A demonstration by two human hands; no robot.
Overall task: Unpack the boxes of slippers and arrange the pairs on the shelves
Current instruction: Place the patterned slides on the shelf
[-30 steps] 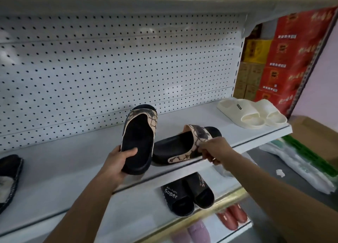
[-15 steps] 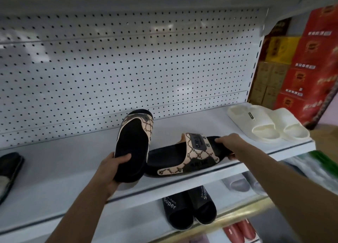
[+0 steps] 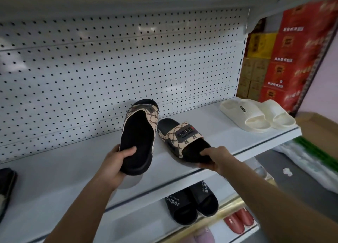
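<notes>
Left hand (image 3: 114, 163): at 7 o'clock, fingers curled under the heel and thumb pressed on the insole of the left slipper (image 3: 138, 136), holding it tilted up off the shelf (image 3: 64, 169), toe toward the pegboard (image 3: 109, 63).
Right hand (image 3: 216, 158): at 5 o'clock, pinching the heel of the right slipper (image 3: 182, 138).
Right slipper: lies on the shelf just beside the tilted one, beige patterned strap up, toe toward 11 o'clock.
Lower shelf (image 3: 146, 222): a black pair (image 3: 192, 202) marked "Super", with a red pair (image 3: 238, 220) lower still at 5 o'clock.
Shelf edge at 9 o'clock: a dark slipper (image 3: 6, 189), partly cut off.
White pair (image 3: 256, 114): at 2 o'clock on the same shelf, well apart from the hands.
Far right: stacked red boxes (image 3: 296, 60) and yellow boxes (image 3: 259, 45) at 1 o'clock.
</notes>
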